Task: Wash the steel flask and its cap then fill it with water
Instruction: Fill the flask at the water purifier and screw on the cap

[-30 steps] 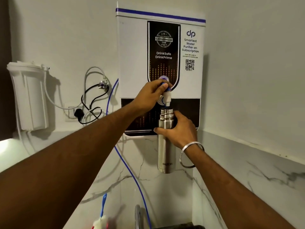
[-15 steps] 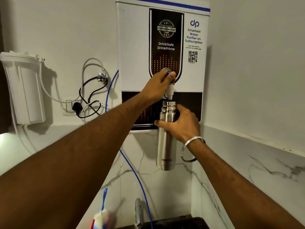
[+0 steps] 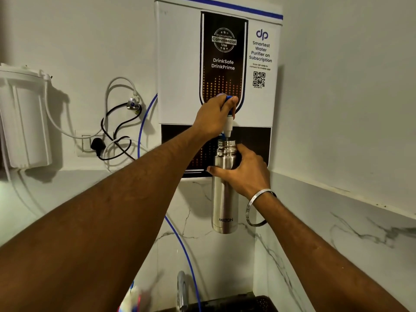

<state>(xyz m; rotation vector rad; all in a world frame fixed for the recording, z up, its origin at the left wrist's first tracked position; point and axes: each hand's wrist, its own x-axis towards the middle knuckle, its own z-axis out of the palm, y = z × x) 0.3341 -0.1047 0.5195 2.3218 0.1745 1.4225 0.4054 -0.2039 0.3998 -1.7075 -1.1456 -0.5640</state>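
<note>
The steel flask (image 3: 224,199) hangs upright in the air, uncapped, its open mouth directly under the white spout of the wall-mounted water purifier (image 3: 180,64). My right hand (image 3: 245,172) grips the flask around its upper body just below the neck. My left hand (image 3: 213,118) holds the blue tap lever (image 3: 229,99) above the spout, thumb on top. A thin stream appears to run from the spout into the flask mouth. The cap is not in view.
A white filter housing (image 3: 24,122) hangs on the wall at left, with a plug socket (image 3: 94,143) and looped cables beside it. A blue tube (image 3: 180,242) runs down the marble wall. A steel faucet (image 3: 181,289) and dark sink basket (image 3: 247,304) sit below.
The view has tilted upward a little, so purifier and flask sit lower in frame. Both hands keep their grips; the flask stays under the spout.
</note>
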